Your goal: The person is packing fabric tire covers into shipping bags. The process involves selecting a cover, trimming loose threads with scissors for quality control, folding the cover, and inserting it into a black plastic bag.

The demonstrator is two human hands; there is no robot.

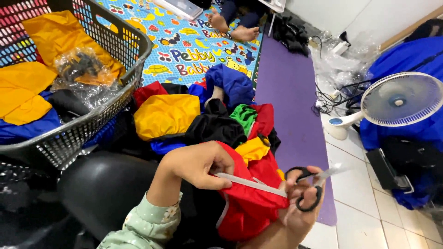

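While the left hand (198, 163) pinches the white strip (251, 183) of the limp, light red garment (249, 203), the right hand (300, 203) grips black scissors (308, 186); hold near the seam.

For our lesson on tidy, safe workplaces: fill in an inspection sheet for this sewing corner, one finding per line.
Surface: white tiled floor, purple mat, patterned play mat.
Job's things: red garment with white strip; black-handled scissors.
Clutter: heap of coloured garments; grey basket of yellow fabric.
Grippers: left hand pinches the strip; right hand holds scissors.
Cables: black tangle beside white fan.
Surroundings: another person's bare feet.
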